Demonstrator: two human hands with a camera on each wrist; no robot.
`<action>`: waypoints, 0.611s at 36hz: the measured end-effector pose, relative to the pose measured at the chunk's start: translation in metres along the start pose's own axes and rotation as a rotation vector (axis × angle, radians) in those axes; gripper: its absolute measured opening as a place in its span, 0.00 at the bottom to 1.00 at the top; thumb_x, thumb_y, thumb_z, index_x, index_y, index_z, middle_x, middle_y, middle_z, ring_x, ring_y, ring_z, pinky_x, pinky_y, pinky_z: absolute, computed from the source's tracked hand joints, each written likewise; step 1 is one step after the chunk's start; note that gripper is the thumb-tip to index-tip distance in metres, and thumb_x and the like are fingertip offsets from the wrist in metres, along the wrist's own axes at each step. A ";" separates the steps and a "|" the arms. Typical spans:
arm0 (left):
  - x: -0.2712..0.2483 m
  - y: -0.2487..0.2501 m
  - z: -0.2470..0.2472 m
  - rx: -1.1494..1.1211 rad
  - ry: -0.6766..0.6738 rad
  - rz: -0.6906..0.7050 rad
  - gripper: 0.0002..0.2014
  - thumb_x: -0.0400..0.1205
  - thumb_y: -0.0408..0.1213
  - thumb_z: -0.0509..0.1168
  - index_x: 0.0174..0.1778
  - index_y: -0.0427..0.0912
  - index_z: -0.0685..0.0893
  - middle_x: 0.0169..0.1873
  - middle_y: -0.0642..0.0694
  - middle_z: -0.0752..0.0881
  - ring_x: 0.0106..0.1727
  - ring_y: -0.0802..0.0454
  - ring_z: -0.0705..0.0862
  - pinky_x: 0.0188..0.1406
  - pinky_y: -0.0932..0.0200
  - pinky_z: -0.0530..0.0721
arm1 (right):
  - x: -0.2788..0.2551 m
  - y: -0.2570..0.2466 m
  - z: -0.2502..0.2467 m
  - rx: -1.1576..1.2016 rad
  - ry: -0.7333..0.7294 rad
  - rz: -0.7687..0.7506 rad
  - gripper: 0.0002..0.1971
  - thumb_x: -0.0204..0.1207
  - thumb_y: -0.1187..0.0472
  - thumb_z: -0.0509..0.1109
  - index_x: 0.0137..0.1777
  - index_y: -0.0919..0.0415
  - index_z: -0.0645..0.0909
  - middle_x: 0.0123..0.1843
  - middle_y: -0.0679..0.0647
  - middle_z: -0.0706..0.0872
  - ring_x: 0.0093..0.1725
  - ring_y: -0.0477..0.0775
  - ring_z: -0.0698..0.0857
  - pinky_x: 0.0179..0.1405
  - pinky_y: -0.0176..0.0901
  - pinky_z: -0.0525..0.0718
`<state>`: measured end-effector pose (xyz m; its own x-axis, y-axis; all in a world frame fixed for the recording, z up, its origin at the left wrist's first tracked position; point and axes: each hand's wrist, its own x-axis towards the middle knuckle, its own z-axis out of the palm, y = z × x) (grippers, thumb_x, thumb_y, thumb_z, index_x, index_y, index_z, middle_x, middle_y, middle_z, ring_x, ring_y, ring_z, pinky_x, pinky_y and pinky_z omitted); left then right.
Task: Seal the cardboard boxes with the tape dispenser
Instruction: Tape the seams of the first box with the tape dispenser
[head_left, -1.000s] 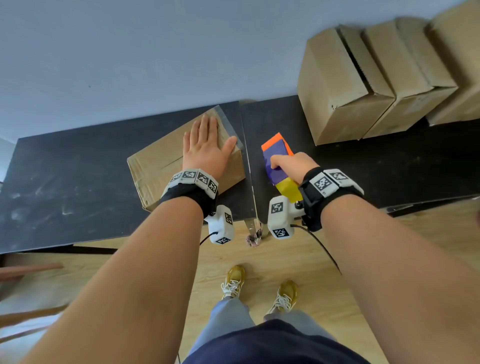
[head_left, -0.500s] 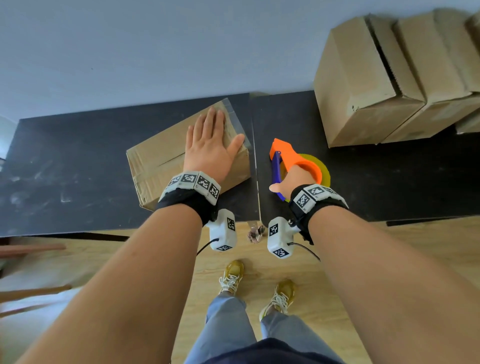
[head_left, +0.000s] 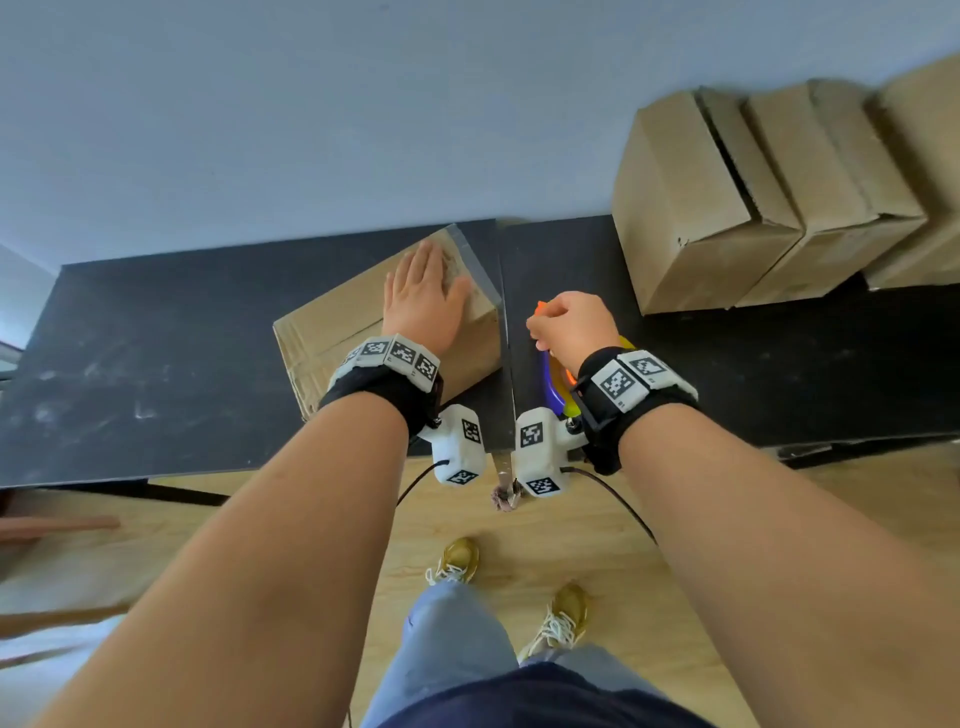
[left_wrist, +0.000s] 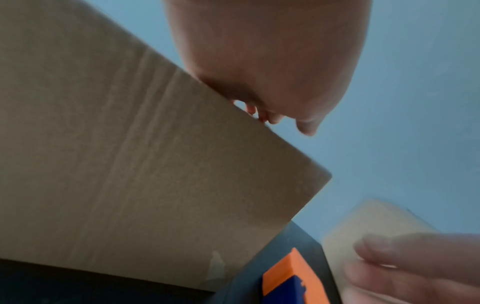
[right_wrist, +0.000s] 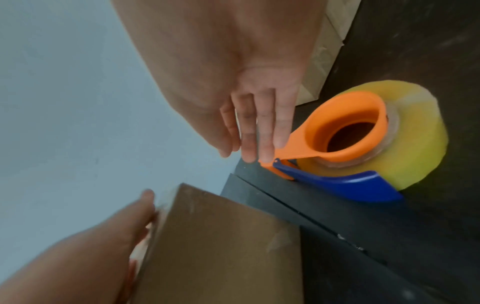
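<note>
A cardboard box (head_left: 332, 338) lies askew on the black table (head_left: 156, 364), with clear tape along its far right edge. My left hand (head_left: 423, 296) rests flat on its top, fingers straight. Right of the box, the tape dispenser (right_wrist: 345, 131) lies on the table: orange handle, blue guard, yellowish tape roll. My right hand (head_left: 569, 325) hovers over it and hides most of it in the head view. In the right wrist view its fingers (right_wrist: 259, 127) are straight, their tips at the end of the orange handle and not wrapped round it.
Several more cardboard boxes (head_left: 701, 208) stand in a row at the table's back right, against the pale wall. A seam (head_left: 506, 338) between two tabletops runs between box and dispenser. Wooden floor and my shoes are below the table's near edge.
My right hand has laid the tape dispenser down on the table and uncurled its fingers from it. The left hand stays flat on the box.
</note>
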<state>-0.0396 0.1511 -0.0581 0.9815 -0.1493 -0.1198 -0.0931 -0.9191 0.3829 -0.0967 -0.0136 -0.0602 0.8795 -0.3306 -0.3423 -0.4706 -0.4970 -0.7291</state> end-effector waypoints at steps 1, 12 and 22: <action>0.001 0.000 -0.001 0.011 0.005 0.009 0.30 0.88 0.50 0.47 0.85 0.44 0.53 0.85 0.49 0.52 0.85 0.50 0.47 0.83 0.49 0.44 | -0.003 -0.005 0.001 0.033 -0.017 -0.008 0.05 0.75 0.61 0.70 0.41 0.59 0.87 0.42 0.55 0.91 0.45 0.55 0.90 0.56 0.56 0.88; 0.016 -0.007 -0.018 0.090 -0.089 0.187 0.26 0.88 0.41 0.50 0.84 0.44 0.56 0.84 0.47 0.54 0.84 0.45 0.49 0.83 0.46 0.49 | -0.010 -0.024 0.013 0.124 0.114 0.021 0.12 0.77 0.64 0.67 0.36 0.48 0.83 0.46 0.51 0.91 0.50 0.55 0.89 0.56 0.56 0.88; 0.020 -0.010 -0.037 0.280 -0.118 0.318 0.33 0.82 0.31 0.55 0.77 0.70 0.64 0.79 0.52 0.60 0.78 0.43 0.55 0.77 0.47 0.53 | -0.001 -0.040 0.008 0.100 0.215 0.020 0.11 0.79 0.65 0.65 0.54 0.56 0.88 0.56 0.53 0.89 0.57 0.55 0.86 0.62 0.52 0.83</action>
<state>-0.0129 0.1712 -0.0301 0.8723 -0.4667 -0.1457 -0.4454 -0.8815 0.1566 -0.0786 0.0133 -0.0356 0.8299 -0.5078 -0.2312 -0.4690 -0.4103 -0.7821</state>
